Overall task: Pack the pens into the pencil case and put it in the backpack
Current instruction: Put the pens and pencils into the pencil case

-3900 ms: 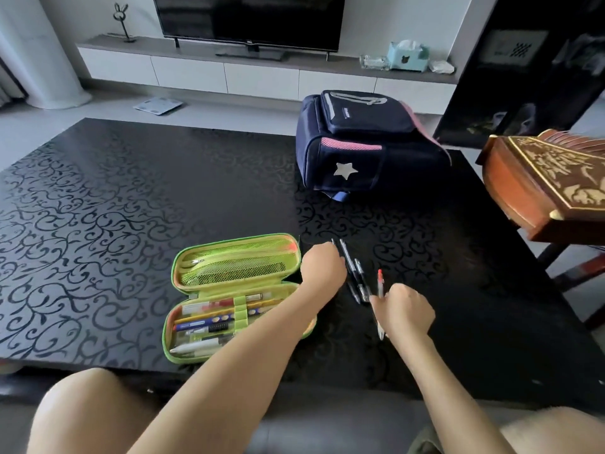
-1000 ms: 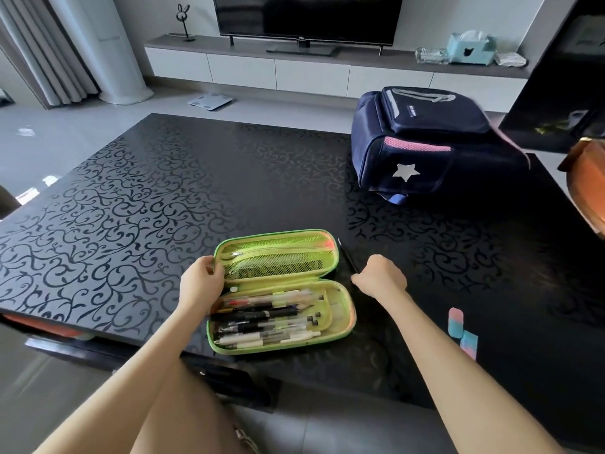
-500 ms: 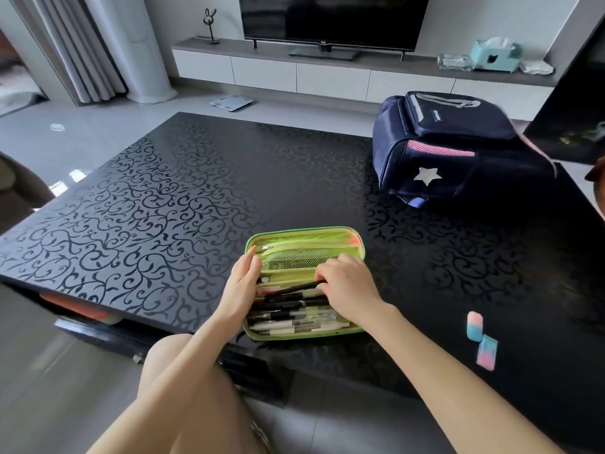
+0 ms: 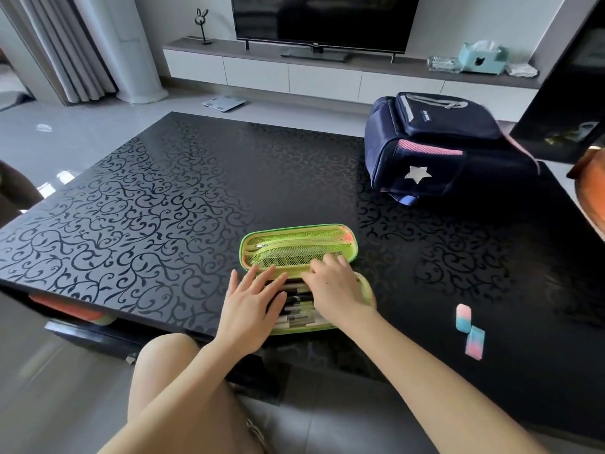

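A green pencil case (image 4: 296, 245) lies open near the front edge of the black patterned table (image 4: 163, 198), its mesh lid tilted back. Several pens (image 4: 296, 314) lie side by side in its lower half, partly hidden by my hands. My left hand (image 4: 250, 304) rests flat with spread fingers on the left part of the pens. My right hand (image 4: 337, 286) presses down on the pens at the right, fingers reaching the hinge. A navy backpack (image 4: 435, 149) with a silver star and pink mesh lies at the back right of the table.
Two pink-and-blue erasers (image 4: 469, 326) lie on the table to the right of the case. A brown wooden chair (image 4: 591, 191) pokes in at the right edge. My bare knee (image 4: 163, 362) is below the table's front edge. A TV cabinet stands behind.
The right hand took the last black pen from beside the case and laid it among the others. Both hands now lie flat over the pens; the left moved from the case's edge onto them.
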A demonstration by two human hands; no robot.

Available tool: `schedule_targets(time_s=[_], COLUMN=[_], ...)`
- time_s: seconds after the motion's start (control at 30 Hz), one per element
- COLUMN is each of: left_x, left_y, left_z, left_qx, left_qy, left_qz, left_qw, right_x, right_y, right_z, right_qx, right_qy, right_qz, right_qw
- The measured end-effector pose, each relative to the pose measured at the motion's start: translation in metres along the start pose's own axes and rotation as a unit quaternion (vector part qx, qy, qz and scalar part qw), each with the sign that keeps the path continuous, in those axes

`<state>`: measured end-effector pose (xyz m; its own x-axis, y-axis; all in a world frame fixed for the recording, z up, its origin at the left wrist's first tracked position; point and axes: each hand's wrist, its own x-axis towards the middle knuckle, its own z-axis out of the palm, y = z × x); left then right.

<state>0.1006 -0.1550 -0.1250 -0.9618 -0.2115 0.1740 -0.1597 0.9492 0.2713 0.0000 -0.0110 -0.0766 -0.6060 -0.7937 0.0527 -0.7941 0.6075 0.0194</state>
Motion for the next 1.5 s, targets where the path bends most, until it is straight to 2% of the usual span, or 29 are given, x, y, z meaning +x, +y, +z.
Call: schedule_targets(time_s=[0.07, 0.13, 0.2, 0.27, 0.3, 0.37, 0.43, 0.6, 0.77, 0.83, 0.97, 1.07, 1.17, 1.27, 1.33, 1.4, 1.5], left_x=[-0.001, 0.0, 0.001, 0.005, 0.006, 0.011, 0.017, 0.033, 0.037, 0.034, 0.026, 0.022, 0.021, 0.026, 0.029, 0.032, 0.037], left_y=[0.001, 0.002, 0.001, -0.001, 0.0, 0.001, 0.008, 0.034, 0.05, 0.049, 0.045, 0.045, 0.04, 0.026, 0.015, 0.008, -0.001], left_z=[-0.001, -0.003, -0.005, -0.005, -0.006, -0.007, -0.008, -0.006, 0.004, 0.006, 0.006, 0.004, -0.001, -0.006, -0.01, -0.016, -0.026], left_qx=[0.035, 0.052, 0.048, 0.031, 0.025, 0.024, 0.036, 0.02, 0.014, 0.018, 0.009, -0.011, -0.042, -0.054, -0.065, -0.092, -0.182], left_qy=[-0.015, -0.02, -0.019, -0.011, -0.003, 0.009, 0.007, -0.031, -0.081, -0.078, -0.077, -0.078, -0.037, 0.006, 0.047, 0.08, 0.059], left_qz=[-0.006, -0.004, -0.001, 0.002, 0.005, 0.012, 0.02, 0.062, 0.089, 0.096, 0.108, 0.114, 0.093, 0.028, -0.033, -0.095, -0.187], left_qw=[0.999, 0.998, 0.999, 0.999, 1.0, 1.0, 0.999, 0.997, 0.993, 0.992, 0.991, 0.99, 0.994, 0.998, 0.996, 0.988, 0.964], right_x=[-0.008, -0.023, -0.044, -0.073, -0.089, -0.117, -0.135, -0.139, -0.149, -0.153, -0.142, -0.129, -0.112, -0.091, -0.075, -0.059, -0.045], right_y=[0.0, 0.009, 0.027, 0.051, 0.064, 0.087, 0.101, 0.11, 0.123, 0.127, 0.124, 0.116, 0.097, 0.065, 0.046, 0.032, 0.025], right_z=[0.003, 0.007, 0.011, 0.009, 0.008, 0.009, 0.015, 0.021, 0.024, 0.029, 0.037, 0.034, 0.024, 0.009, 0.005, 0.005, 0.007], right_qx=[0.013, 0.045, 0.067, 0.074, 0.07, 0.026, -0.003, 0.066, 0.044, 0.028, 0.038, 0.049, 0.09, 0.131, 0.121, 0.127, 0.145], right_qy=[0.009, 0.041, 0.116, 0.173, 0.157, 0.047, -0.019, 0.0, 0.001, -0.008, 0.028, 0.041, 0.093, 0.12, 0.083, 0.035, 0.009], right_qz=[-0.007, 0.022, 0.121, 0.266, 0.339, 0.452, 0.502, 0.535, 0.575, 0.572, 0.508, 0.48, 0.451, 0.374, 0.321, 0.299, 0.293], right_qw=[1.0, 0.998, 0.984, 0.945, 0.925, 0.89, 0.865, 0.842, 0.817, 0.82, 0.86, 0.875, 0.883, 0.91, 0.936, 0.945, 0.945])
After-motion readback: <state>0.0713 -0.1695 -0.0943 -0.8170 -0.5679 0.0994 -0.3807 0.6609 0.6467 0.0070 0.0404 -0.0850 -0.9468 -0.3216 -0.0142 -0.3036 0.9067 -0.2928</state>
